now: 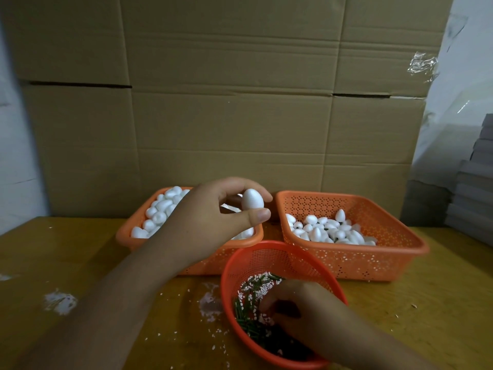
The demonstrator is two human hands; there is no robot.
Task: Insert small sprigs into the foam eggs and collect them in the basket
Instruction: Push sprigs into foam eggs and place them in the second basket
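My left hand (213, 217) holds a white foam egg (252, 199) between thumb and fingers, raised above the left orange basket (138, 244) that is full of plain foam eggs. My right hand (298, 305) reaches down into the round red basket (240, 265) of green sprigs (246, 308) and white foam crumbs; its fingers are curled among the sprigs, and whether they pinch one is hidden. The right orange basket (373, 260) holds several foam eggs (333, 231), some with green showing beneath.
The baskets stand on a yellow wooden table (66, 263) with foam crumbs and white scuff marks. A wall of cardboard boxes (226, 116) rises right behind the baskets. Grey stacked boards (474, 196) sit at the far right.
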